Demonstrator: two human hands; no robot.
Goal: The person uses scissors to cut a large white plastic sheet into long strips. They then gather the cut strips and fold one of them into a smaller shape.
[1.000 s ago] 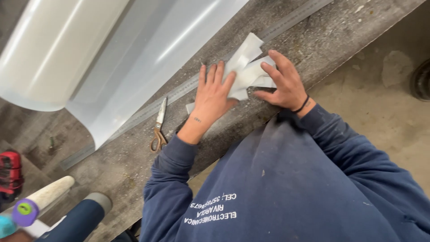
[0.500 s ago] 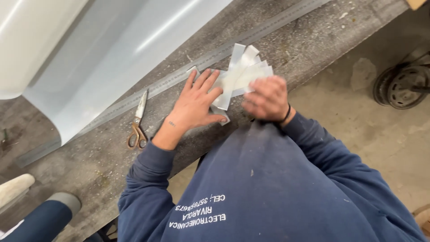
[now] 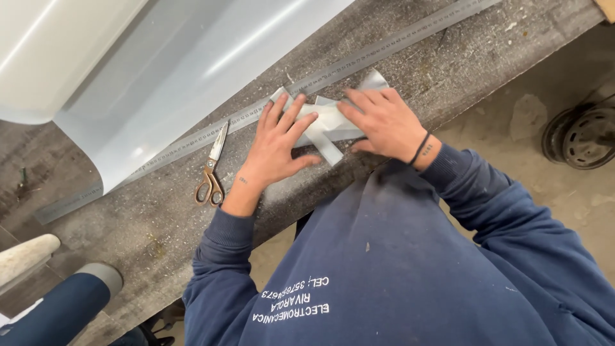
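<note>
Pale grey folded sheet pieces lie on the rough grey workbench, near its front edge. My left hand presses flat on their left part, fingers spread and thumb pointing right. My right hand, with a dark band on its wrist, covers their right part; the fingers reach left across the top and the thumb tucks in at the lower edge. A corner of the sheet pokes out beyond my right fingers. Navy sleeves cover both arms.
Scissors with copper-coloured handles lie left of my left hand. A long metal ruler runs diagonally behind the pieces. A big glossy pale sheet curls over the bench's far left. A wheel stands on the floor at right. Another person's leg is at lower left.
My right hand was bunched over the raised pieces; it now lies flatter, with the pieces pushed down on the bench. My left hand stays flat on them. The view has shifted.
</note>
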